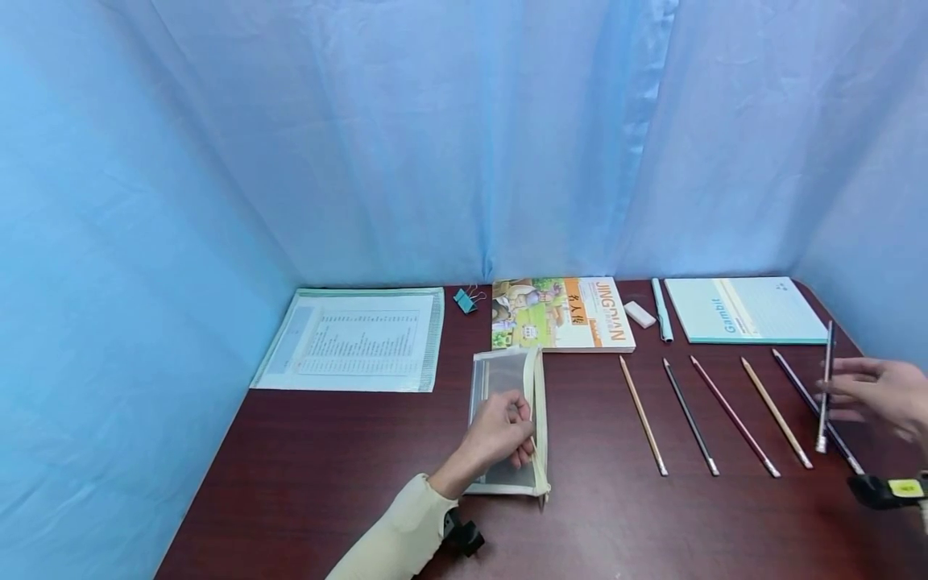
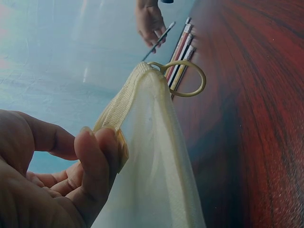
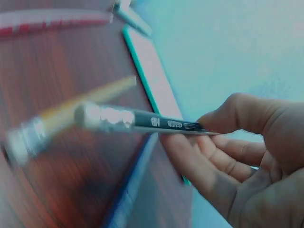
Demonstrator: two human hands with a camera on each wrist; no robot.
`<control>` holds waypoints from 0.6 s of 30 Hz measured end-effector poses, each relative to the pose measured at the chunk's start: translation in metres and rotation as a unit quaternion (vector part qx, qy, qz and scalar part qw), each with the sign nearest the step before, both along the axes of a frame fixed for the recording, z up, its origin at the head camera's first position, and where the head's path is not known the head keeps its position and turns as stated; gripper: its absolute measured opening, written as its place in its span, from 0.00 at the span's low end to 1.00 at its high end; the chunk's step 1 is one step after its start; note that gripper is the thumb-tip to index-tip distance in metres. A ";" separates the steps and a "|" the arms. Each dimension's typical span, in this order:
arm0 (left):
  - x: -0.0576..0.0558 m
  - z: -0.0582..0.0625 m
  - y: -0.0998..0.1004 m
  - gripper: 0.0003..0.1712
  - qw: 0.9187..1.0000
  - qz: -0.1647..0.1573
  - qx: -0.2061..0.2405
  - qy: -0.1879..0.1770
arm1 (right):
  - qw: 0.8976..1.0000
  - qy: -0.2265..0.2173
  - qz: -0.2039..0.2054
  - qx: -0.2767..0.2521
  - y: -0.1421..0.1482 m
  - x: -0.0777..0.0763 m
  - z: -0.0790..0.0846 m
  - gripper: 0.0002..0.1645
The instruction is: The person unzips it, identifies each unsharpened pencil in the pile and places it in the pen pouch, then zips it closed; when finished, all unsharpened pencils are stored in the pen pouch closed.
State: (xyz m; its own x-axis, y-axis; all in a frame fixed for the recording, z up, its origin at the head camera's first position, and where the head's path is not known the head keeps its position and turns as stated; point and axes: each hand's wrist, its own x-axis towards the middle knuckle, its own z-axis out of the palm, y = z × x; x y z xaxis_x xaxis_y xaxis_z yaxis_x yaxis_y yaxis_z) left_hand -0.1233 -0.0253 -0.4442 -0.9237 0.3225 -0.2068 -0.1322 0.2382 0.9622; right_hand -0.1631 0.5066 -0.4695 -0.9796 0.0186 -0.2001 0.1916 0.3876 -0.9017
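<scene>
Pinching the zippered edge of a mesh pouch (image 1: 503, 372), the thumb and fingers of the left hand (image 1: 496, 431) hold the cream trim. The pouch is located on the desk (image 1: 348, 483), just in front of an illustrated book (image 1: 558, 314), with its zippered side facing right. A cream loop (image 2: 192, 78) projects from the pouch at the far end of the trim, as shown in the left wrist view.

The right hand (image 1: 877, 395) is positioned at the right side of the desk. Its thumb and fingers pinch the barrel of a black pencil (image 3: 156, 121) with pale lettering. This pencil is raised above the desk, its silver ferrule and white eraser tip directed toward the near edge.

Five pencils lie on the desk between the pouch and the right hand, spaced apart in a slanted row, eraser ends nearest. From left to right: a tan pencil (image 1: 643, 415), a dark grey pencil (image 1: 691, 417), a dark red pencil (image 1: 735, 417), a yellow pencil (image 1: 777, 413) and a navy pencil (image 1: 801, 391). The navy unit is nearest to the right hand.

Along the rear, from left to right: a document sleeve (image 1: 362, 342), a teal binder clip (image 1: 465, 301), the book, a white eraser block (image 1: 640, 315), a light-blue pen (image 1: 662, 310) and a notebook (image 1: 754, 310) marked "Gambit". A blue curtain (image 1: 362, 145) hangs behind the desk.
</scene>
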 end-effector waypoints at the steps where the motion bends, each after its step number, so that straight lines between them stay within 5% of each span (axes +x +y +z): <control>1: 0.000 0.000 0.000 0.07 1.000 0.001 0.000 0.000 | 0.998 0.004 0.012 -0.064 -0.005 0.000 -0.001 0.10; 4: 0.001 0.000 0.000 0.07 1.000 0.003 -0.001 -0.001 | 0.976 0.005 0.035 -0.217 -0.027 0.002 -0.003 0.21; 6: 0.001 0.000 0.000 0.08 1.000 0.004 -0.001 -0.002 | 0.964 0.001 0.056 -0.258 -0.045 0.003 -0.004 0.23; 12: 0.000 -0.001 0.000 0.07 1.000 0.002 -0.002 -0.001 | 0.932 -0.025 0.132 -0.336 -0.093 0.002 -0.008 0.28; 18: -0.001 -0.002 0.000 0.07 1.000 -0.001 -0.002 -0.003 | 0.921 -0.050 0.174 -0.346 -0.143 -0.001 -0.013 0.28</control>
